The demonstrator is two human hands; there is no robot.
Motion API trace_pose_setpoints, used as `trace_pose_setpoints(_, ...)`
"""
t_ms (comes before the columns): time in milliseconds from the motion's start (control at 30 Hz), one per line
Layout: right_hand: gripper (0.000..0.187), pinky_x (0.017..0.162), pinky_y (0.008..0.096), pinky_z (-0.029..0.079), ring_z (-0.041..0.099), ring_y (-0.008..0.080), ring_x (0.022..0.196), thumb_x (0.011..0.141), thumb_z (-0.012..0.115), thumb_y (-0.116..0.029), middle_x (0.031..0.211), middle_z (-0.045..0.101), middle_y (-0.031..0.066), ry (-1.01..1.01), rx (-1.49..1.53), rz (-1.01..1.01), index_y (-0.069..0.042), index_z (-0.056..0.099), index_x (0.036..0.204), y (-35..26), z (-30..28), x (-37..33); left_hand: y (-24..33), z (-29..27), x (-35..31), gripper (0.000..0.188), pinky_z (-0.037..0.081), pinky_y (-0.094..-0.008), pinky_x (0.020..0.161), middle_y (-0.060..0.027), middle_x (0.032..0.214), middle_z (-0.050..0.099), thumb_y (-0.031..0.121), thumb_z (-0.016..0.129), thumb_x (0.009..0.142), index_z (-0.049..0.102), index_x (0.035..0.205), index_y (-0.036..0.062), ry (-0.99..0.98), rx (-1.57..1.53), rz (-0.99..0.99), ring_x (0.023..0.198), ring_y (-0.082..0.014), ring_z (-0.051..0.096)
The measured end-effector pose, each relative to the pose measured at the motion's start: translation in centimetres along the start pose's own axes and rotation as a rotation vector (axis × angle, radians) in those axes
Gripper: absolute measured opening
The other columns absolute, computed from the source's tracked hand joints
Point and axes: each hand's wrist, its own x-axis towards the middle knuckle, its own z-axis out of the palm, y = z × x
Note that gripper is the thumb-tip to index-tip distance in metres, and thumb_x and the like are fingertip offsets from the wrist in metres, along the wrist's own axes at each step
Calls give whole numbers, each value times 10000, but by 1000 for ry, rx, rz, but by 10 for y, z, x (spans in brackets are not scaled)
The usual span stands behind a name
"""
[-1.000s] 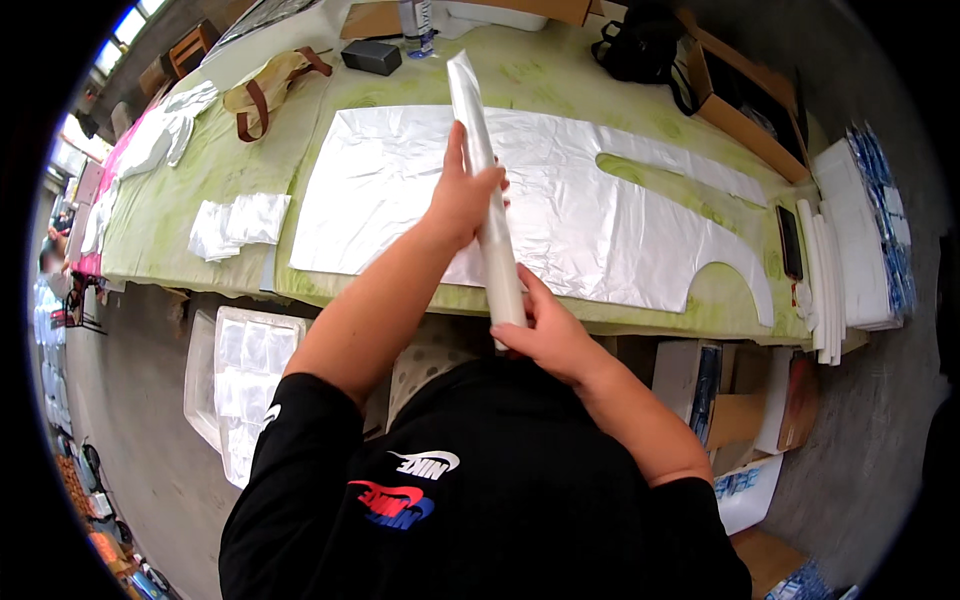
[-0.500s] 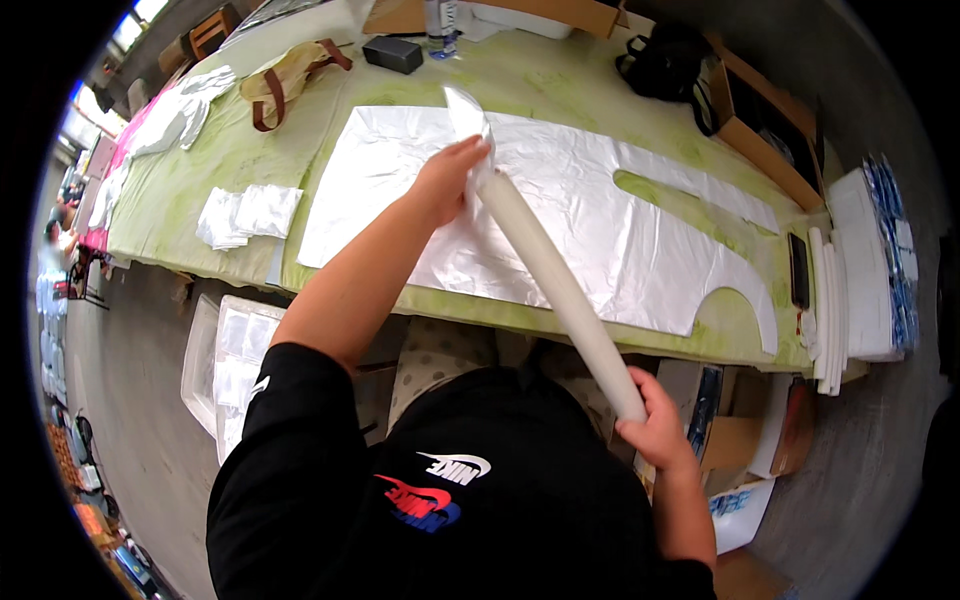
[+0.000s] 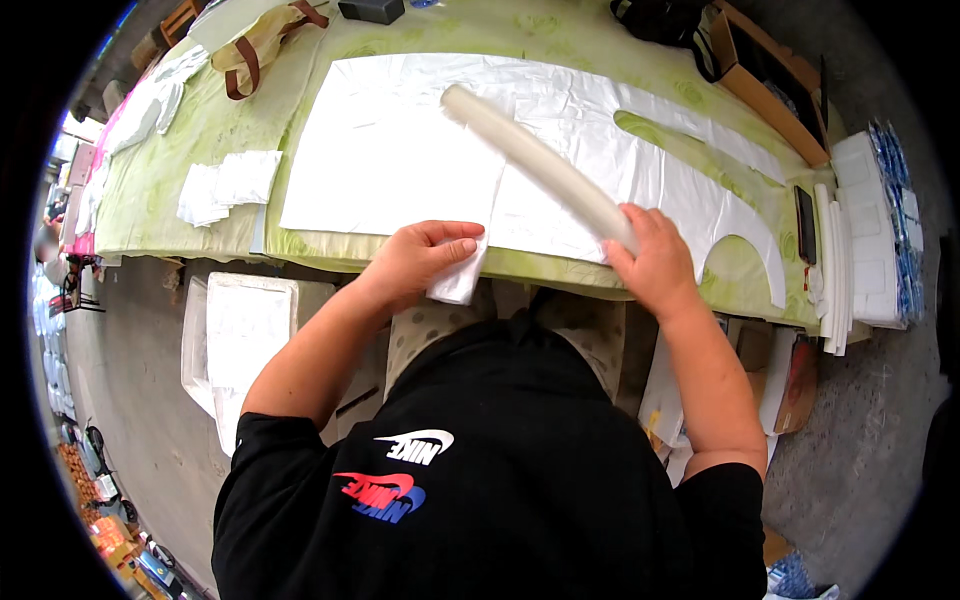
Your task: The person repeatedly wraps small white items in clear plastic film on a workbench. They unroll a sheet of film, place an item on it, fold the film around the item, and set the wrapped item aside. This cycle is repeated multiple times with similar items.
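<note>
A thin white plastic apron (image 3: 385, 150) lies spread on the table, its curved cut-outs toward the right. Across it slants a long pale tube (image 3: 535, 155), its far end over the middle of the apron. My right hand (image 3: 655, 262) wraps round the tube's near end at the table's front edge. Between the thumb and fingers of my left hand (image 3: 425, 262) is a small folded piece of white plastic (image 3: 458, 280), which hangs down over the front edge. Whether that piece joins the apron, I cannot tell.
Folded white packets (image 3: 230, 187) lie left on the green tablecloth (image 3: 330, 245). A phone (image 3: 805, 225), white rolls (image 3: 835, 270) and a stack of packages (image 3: 870, 230) stand at right. An open cardboard box (image 3: 770, 85) is at back right; a white bin (image 3: 250, 330) sits below left.
My left hand has left the tube's far end and come down to the front edge with the white plastic. My right hand has moved forward, and the tube now lies lower, over the apron.
</note>
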Motion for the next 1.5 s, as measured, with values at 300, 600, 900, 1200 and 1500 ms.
trace_pose_setpoints(300,579,1086,505,400,502,365,1258,827,735,-258,1342,558,132,271,-231,-63,-84,601,1362,6,10,7,-27,31,-20,427,531,-382,1014,-152,1333,645,173,597,1051,561,1429,-22,-197,-388,-111,1174,-223,645)
trace_pose_setpoints(600,367,1146,523,354,499,358,1310,771,743,-112,1350,621,82,23,148,-517,-124,731,1138,-66,50,3,-16,21,-44,613,579,-307,820,-78,1248,652,327,607,1054,386,1591,130,-521,-182,-138,1086,-167,661)
trace_pose_setpoints(900,188,1012,450,435,589,312,1120,783,752,-108,1174,693,72,71,280,-433,-110,754,972,-69,51,5,15,15,-15,659,400,-453,1110,-108,1378,596,164,829,741,633,1370,139,-53,1262,903,1253,-317,580)
trace_pose_setpoints(1200,161,696,444,509,648,359,748,864,729,-203,809,713,123,-46,398,-58,-53,689,906,-74,46,31,-10,24,17,251,425,-433,1044,-109,1124,720,142,723,886,689,1119,53,195,1174,752,1166,-303,626)
trace_pose_setpoints(1500,511,836,440,558,719,362,953,891,715,-304,1022,750,177,-333,306,313,-11,574,1284,-89,32,63,-4,32,15,680,390,-457,1092,-109,1192,658,196,731,892,432,1490,72,270,1001,597,1218,-316,568)
